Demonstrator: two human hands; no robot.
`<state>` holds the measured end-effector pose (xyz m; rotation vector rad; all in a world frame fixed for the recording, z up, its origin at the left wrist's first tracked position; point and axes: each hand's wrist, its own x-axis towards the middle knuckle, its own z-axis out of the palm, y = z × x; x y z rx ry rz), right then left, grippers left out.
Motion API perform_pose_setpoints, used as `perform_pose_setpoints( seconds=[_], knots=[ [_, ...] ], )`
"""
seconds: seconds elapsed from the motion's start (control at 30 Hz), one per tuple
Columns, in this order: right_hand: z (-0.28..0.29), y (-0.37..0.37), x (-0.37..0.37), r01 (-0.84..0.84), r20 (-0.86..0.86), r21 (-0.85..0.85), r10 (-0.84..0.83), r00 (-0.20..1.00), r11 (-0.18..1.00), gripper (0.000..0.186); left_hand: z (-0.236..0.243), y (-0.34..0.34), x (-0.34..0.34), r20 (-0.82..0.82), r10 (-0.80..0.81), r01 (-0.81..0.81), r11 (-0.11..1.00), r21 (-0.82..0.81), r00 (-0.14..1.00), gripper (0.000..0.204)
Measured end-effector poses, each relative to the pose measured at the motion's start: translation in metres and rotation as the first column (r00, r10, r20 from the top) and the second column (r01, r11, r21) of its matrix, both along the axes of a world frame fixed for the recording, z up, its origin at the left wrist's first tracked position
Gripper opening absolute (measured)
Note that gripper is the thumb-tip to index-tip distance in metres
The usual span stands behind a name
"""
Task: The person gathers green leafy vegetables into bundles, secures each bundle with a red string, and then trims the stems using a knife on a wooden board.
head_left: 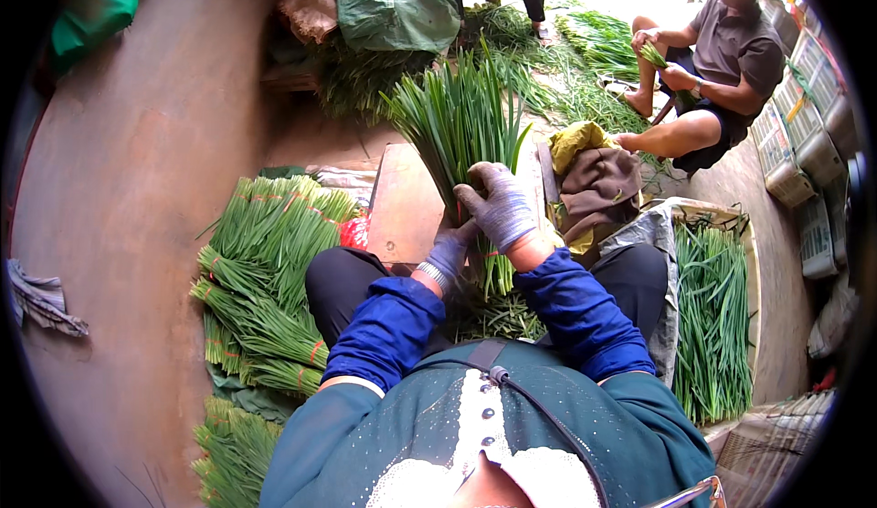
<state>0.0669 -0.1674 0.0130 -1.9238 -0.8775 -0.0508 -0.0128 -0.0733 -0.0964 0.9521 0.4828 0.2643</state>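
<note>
A brown floor [119, 161] spreads toward ten o'clock, tied bundles [260, 280] lie near nine, and a filled crate [753, 316] stands between three and four. Gripping the stalks firmly low down while handling the leaves lightly should keep the green bunch [454, 129] straight and unbruised. The right hand [502, 205] curls around the bunch, whose leaves rise at its eleven o'clock. The left hand [447, 254] touches the stalks, leaves at its twelve; its fingers are partly hidden, so its closure cannot be told.
</note>
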Motion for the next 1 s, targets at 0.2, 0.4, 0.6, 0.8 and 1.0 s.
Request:
perform_pose_setpoints(
  seconds=[0.2,0.4,0.6,0.8,1.0],
  knots=[
    [0.005,0.011,-0.003,0.045,-0.023,0.021,-0.044,0.999,0.999,0.019,0.007,-0.007,0.000,0.073,0.012,-0.020,0.995,0.100,0.997,0.078],
    [-0.036,0.018,0.011,0.063,-0.163,0.223,-0.027,0.986,0.973,0.014,0.017,-0.015,-0.005,0.025,-0.025,0.023,0.997,0.076,0.999,0.065],
    [-0.031,0.013,0.016,0.112,-0.434,0.264,0.014,0.901,0.958,0.014,0.050,-0.028,-0.008,-0.143,-0.057,0.046,0.996,-0.078,0.988,0.059],
    [0.062,-0.009,-0.018,-0.280,-0.541,0.506,0.553,0.634,0.816,0.013,-0.016,-0.001,-0.014,0.067,-0.141,0.146,0.987,-0.070,0.988,0.061],
    [0.032,-0.083,-0.034,-0.953,-0.577,-0.181,0.759,0.302,0.242,0.022,0.024,0.027,-0.001,0.317,-0.084,0.174,0.948,-0.266,0.945,0.070]
  ],
)
